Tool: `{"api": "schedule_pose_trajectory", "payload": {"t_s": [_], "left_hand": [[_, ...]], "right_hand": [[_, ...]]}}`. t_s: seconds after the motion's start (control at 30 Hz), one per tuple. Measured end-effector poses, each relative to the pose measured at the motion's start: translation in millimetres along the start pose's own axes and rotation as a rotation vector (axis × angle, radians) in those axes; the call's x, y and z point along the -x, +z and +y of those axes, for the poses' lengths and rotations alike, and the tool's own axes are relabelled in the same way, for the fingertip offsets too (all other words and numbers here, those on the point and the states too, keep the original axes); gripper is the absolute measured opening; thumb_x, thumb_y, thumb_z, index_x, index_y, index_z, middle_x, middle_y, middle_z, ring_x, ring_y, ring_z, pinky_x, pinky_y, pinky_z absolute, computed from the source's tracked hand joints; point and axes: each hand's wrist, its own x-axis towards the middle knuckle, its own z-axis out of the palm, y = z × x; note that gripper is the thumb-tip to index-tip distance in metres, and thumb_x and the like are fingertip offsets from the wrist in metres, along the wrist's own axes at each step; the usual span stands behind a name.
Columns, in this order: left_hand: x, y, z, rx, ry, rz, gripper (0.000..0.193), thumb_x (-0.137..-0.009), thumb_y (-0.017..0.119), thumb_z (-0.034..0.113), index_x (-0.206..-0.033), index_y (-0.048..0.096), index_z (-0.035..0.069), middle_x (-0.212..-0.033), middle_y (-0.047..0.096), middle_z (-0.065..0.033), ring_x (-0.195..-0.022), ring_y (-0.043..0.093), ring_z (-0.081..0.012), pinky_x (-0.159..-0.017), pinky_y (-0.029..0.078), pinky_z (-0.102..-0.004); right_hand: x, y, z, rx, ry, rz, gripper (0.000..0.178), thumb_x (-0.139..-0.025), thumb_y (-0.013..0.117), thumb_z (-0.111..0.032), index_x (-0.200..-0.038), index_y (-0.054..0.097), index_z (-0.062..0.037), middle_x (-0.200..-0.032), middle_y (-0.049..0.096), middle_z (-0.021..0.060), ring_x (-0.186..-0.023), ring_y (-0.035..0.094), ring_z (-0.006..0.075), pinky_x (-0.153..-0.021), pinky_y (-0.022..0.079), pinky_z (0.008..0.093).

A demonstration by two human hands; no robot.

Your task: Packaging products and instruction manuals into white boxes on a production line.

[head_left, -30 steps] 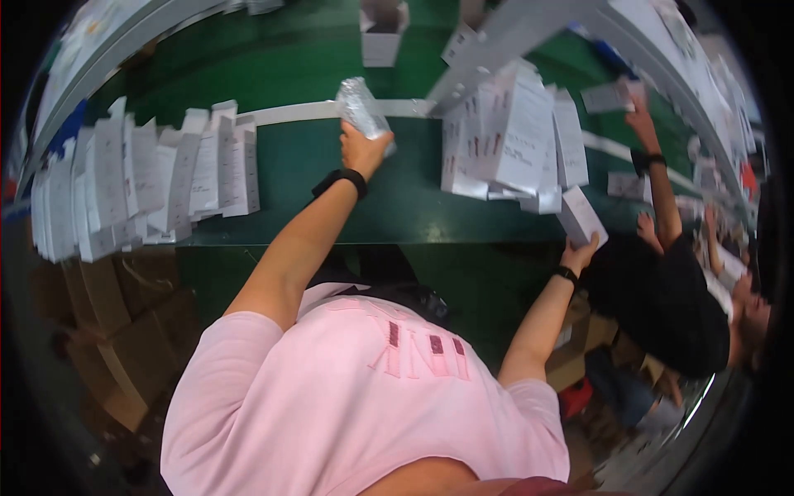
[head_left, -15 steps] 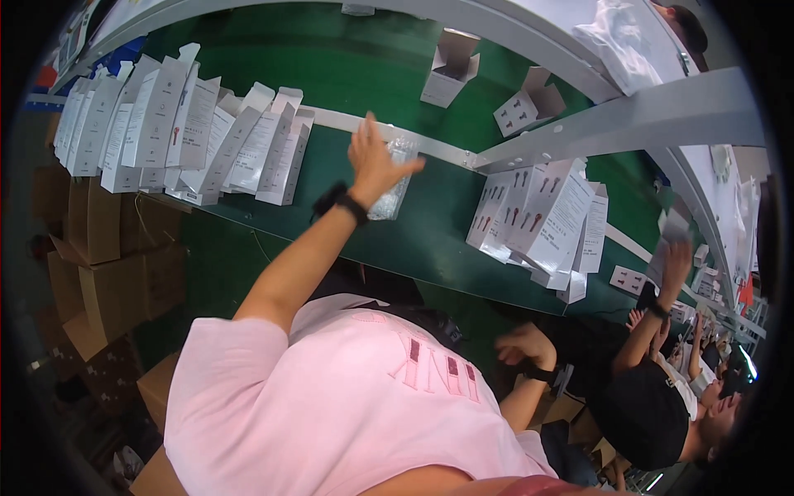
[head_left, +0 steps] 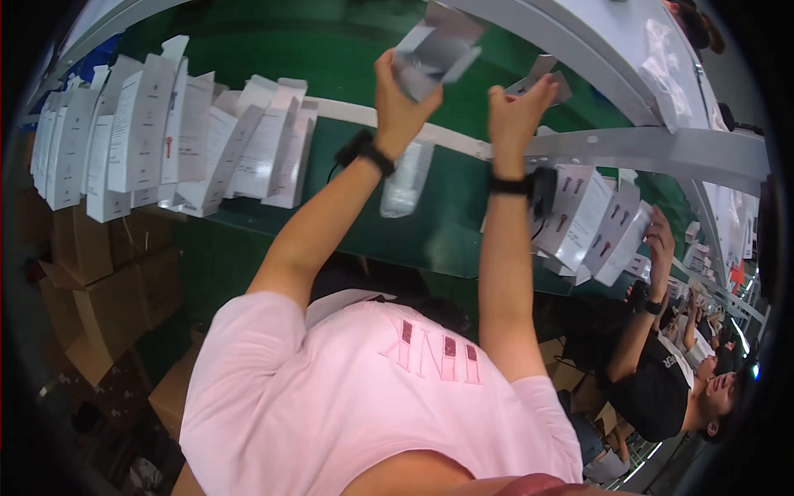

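My left hand (head_left: 404, 103) is closed on a small white open-topped box (head_left: 423, 73), thumb and fingers at its sides; the box is tilted and blurred. To the right, my right hand (head_left: 519, 120) reaches over a second open white box (head_left: 562, 88), its thumb on one side and fingers on the other. That hand hides most of this box; only its flaps show. Below my left hand, a clear bubble-wrapped packet (head_left: 407, 180) lies on the green table (head_left: 347, 190). Each wrist wears a black band.
Tall white cartons (head_left: 136, 132) stand in a row at the left. More printed cartons (head_left: 575, 211) lean together at the right, where a co-worker's hand (head_left: 659, 240) touches one. A white metal beam (head_left: 612, 147) crosses the table. Brown cardboard boxes (head_left: 124, 298) are stacked at lower left.
My left hand has moved from the bubble-wrapped packet up to the open box and gripped it. My right hand has come up from beside my body to the second box.
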Motion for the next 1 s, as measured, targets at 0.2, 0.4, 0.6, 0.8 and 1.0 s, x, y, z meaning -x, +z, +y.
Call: {"api": "schedule_pose_trajectory", "payload": {"t_s": [0.2,0.4,0.6,0.8,1.0], "left_hand": [[62.8,-140.1,89.5,0.016,-0.023,-0.127,0.087,-0.062,0.076,0.007,-0.135,0.029,0.001,-0.132,0.041,-0.0147,-0.123,0.043,-0.0265,-0.106,0.031,-0.0385],[78.9,-210.0,114.8,-0.085,0.015,-0.094,0.090,-0.061,0.081,0.013,-0.134,0.031,0.000,-0.128,0.045,-0.0153,-0.119,0.047,-0.0263,-0.104,0.035,-0.0380],[86.9,-210.2,90.3,-0.529,-0.190,-0.287,0.082,-0.063,0.084,0.032,-0.124,0.041,-0.002,-0.109,0.054,-0.0196,-0.104,0.052,-0.0357,-0.088,0.045,-0.0393],[92.2,-180.7,22.3,-0.943,-0.253,-0.495,0.102,-0.063,0.084,0.037,-0.138,0.028,-0.003,-0.127,0.044,-0.0254,-0.109,0.048,-0.0377,-0.092,0.043,-0.0420],[99.2,-177.7,98.7,-0.389,0.038,-0.503,0.121,-0.058,0.085,0.043,-0.144,0.015,-0.007,-0.144,0.022,-0.0316,-0.133,0.025,-0.0470,-0.110,0.024,-0.0514]], "right_hand": [[-31.0,30.9,62.6,0.300,0.361,-0.413,0.036,-0.073,0.059,-0.016,-0.101,0.062,0.0063,-0.103,0.063,0.0291,-0.102,0.058,0.0450,-0.090,0.046,0.0478],[-26.8,-43.0,-55.7,0.202,0.045,-0.354,0.033,-0.082,0.061,-0.027,-0.105,0.067,-0.0042,-0.090,0.066,0.0238,-0.087,0.064,0.0396,-0.075,0.049,0.0442],[-0.3,-132.8,-173.4,0.132,0.043,-0.334,0.034,-0.087,0.062,-0.031,-0.109,0.066,-0.0054,-0.083,0.067,0.0198,-0.076,0.066,0.0282,-0.069,0.049,0.0340],[8.9,-176.3,-185.0,0.295,-0.276,-0.311,0.025,-0.086,0.060,-0.025,-0.101,0.067,-0.0073,-0.076,0.065,0.0208,-0.070,0.063,0.0372,-0.062,0.048,0.0423],[54.8,-155.2,-172.2,0.068,-0.043,-0.645,0.023,-0.088,0.057,-0.016,-0.103,0.061,0.0004,-0.071,0.060,0.0270,-0.066,0.062,0.0417,-0.058,0.046,0.0468]]}}
